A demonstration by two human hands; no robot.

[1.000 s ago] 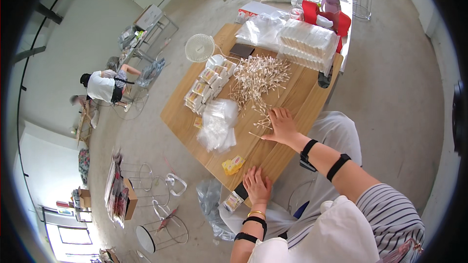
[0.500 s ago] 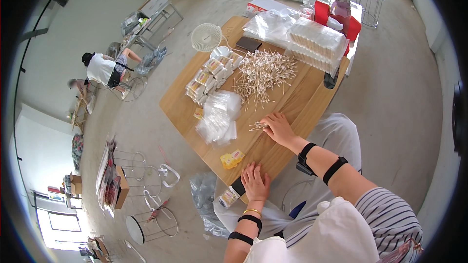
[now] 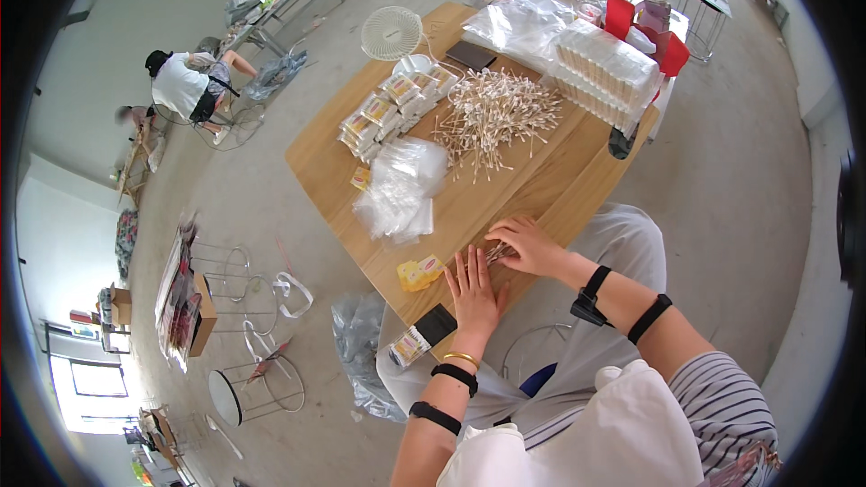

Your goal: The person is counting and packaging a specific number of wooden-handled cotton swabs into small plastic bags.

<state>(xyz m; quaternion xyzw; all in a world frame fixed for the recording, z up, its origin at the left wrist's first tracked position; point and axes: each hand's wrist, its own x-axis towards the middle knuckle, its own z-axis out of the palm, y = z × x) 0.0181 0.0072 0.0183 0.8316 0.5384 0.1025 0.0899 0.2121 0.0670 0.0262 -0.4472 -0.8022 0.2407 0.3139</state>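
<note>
My right hand [image 3: 530, 247] is closed round a small bunch of cotton swabs [image 3: 495, 253] near the table's front edge. Beside it, my left hand [image 3: 475, 296] lies flat with its fingers stretched, its fingertips close to the bunch. A large loose pile of cotton swabs [image 3: 503, 117] spreads over the middle of the table. Yellow cards [image 3: 419, 273] are left of my left hand. Beyond them lies a heap of clear plastic bags [image 3: 400, 188]. At the table corner, a filled swab packet [image 3: 409, 348] sits against a black block [image 3: 437, 324].
Filled packets [image 3: 390, 114] are stacked left of the pile, near a white fan [image 3: 391, 33]. Bundled swabs in clear wrap [image 3: 606, 72] stand at the far right by a dark flat case [image 3: 471, 56]. Stools [image 3: 225, 397] are on the floor; another person [image 3: 186, 88] sits at far left.
My right hand has brought the bunch of swabs nearer to me, toward my left hand. My left hand has moved up and rightward over the table, beside the bunch. The head view has shifted slightly.
</note>
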